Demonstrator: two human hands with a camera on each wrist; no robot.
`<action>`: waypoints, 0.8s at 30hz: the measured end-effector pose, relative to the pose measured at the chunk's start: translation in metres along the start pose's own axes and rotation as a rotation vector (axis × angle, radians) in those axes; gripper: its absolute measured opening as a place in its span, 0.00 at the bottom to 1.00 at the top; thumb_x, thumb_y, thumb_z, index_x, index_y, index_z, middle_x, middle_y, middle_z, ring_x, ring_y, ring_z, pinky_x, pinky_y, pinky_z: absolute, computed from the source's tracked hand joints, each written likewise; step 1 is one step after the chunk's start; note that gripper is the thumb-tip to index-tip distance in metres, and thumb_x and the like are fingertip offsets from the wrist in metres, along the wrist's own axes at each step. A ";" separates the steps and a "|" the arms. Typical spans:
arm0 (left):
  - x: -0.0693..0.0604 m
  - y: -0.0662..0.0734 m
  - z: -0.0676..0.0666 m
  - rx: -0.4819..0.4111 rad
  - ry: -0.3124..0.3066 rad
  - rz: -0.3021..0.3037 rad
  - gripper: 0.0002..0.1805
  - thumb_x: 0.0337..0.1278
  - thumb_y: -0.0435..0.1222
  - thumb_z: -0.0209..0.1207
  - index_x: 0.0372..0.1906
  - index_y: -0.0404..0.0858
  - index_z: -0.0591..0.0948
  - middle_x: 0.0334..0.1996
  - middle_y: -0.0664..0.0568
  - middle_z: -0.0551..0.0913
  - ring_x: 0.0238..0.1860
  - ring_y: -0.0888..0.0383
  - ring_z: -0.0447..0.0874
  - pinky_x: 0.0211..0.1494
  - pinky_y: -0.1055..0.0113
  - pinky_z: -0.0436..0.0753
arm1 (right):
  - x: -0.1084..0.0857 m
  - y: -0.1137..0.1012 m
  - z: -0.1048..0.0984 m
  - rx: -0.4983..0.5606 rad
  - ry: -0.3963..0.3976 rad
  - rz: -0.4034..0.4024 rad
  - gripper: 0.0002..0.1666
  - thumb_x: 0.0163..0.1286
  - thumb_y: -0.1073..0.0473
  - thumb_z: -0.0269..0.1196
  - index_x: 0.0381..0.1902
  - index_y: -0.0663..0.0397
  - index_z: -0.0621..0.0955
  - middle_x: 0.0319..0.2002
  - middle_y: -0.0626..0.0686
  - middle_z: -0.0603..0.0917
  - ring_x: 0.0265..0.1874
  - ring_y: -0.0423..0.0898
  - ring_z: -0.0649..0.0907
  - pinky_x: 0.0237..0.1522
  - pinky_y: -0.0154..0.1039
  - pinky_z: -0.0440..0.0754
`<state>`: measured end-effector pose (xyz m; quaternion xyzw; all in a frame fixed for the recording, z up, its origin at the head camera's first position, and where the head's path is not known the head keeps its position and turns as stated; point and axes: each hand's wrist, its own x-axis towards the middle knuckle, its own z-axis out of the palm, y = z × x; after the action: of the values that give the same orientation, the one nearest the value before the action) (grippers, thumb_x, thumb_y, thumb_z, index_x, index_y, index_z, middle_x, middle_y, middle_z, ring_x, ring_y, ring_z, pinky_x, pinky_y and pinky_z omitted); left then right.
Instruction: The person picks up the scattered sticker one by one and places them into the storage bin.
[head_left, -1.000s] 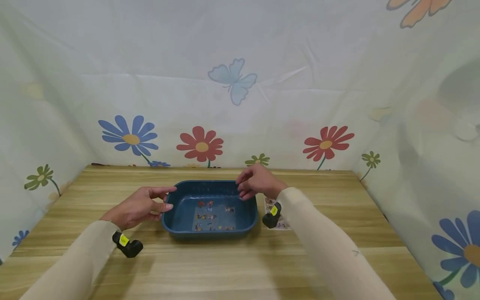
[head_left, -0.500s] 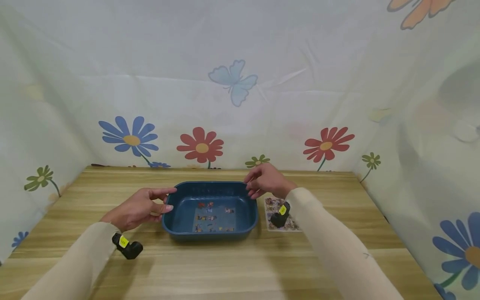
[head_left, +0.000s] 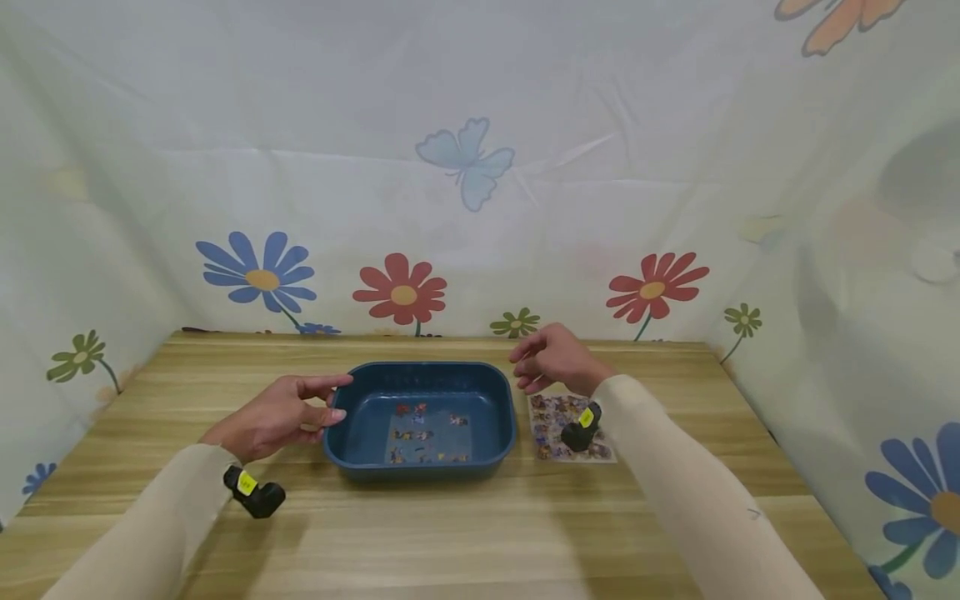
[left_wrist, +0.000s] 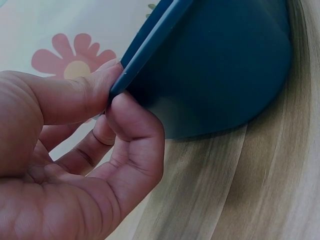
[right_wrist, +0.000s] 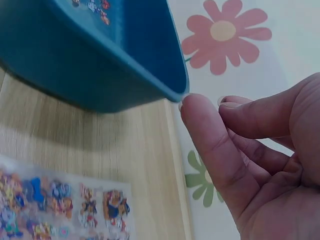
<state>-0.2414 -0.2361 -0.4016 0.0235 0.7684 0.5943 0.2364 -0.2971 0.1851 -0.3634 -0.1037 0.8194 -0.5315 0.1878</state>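
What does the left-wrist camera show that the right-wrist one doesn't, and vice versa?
Only left wrist: the bare left hand pinching the rim of the dark-blue, rounded plastic tub.
Only right wrist: the bare right hand, the flat sheet of colourful cartoon pictures, and small coloured pictures inside the tub.
Both: the tub, pale wood-grain table and white backdrop printed with a red flower.

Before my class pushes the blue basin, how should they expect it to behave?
The blue basin would probably feel stiff: it looks unbent where the left hand pinches it. Tipping seems unlikely, since it sits wide and low. On the smooth-looking table, it may slide.
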 end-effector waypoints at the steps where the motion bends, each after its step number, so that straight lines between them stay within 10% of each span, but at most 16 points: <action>1: 0.000 0.000 0.000 -0.001 0.000 -0.002 0.43 0.64 0.35 0.69 0.81 0.41 0.63 0.52 0.44 0.67 0.33 0.56 0.77 0.36 0.68 0.81 | -0.001 0.001 -0.002 0.001 0.003 0.002 0.13 0.73 0.72 0.61 0.53 0.72 0.84 0.46 0.73 0.86 0.28 0.46 0.89 0.41 0.52 0.91; 13: 0.000 -0.001 0.000 0.004 -0.001 -0.006 0.43 0.65 0.34 0.69 0.81 0.41 0.63 0.51 0.44 0.67 0.34 0.56 0.77 0.36 0.68 0.80 | -0.009 0.019 -0.022 -0.015 0.018 0.017 0.13 0.74 0.71 0.61 0.53 0.72 0.84 0.35 0.57 0.88 0.28 0.47 0.89 0.42 0.51 0.91; 24: -0.001 0.001 0.000 -0.012 -0.004 -0.005 0.43 0.65 0.34 0.68 0.82 0.41 0.63 0.49 0.45 0.67 0.31 0.56 0.74 0.33 0.69 0.78 | -0.017 0.035 -0.039 -0.052 0.033 0.066 0.15 0.74 0.71 0.61 0.55 0.76 0.81 0.41 0.66 0.87 0.29 0.48 0.88 0.43 0.52 0.91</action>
<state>-0.2405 -0.2365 -0.4005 0.0213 0.7644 0.5982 0.2397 -0.2969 0.2389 -0.3779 -0.0727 0.8389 -0.5051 0.1890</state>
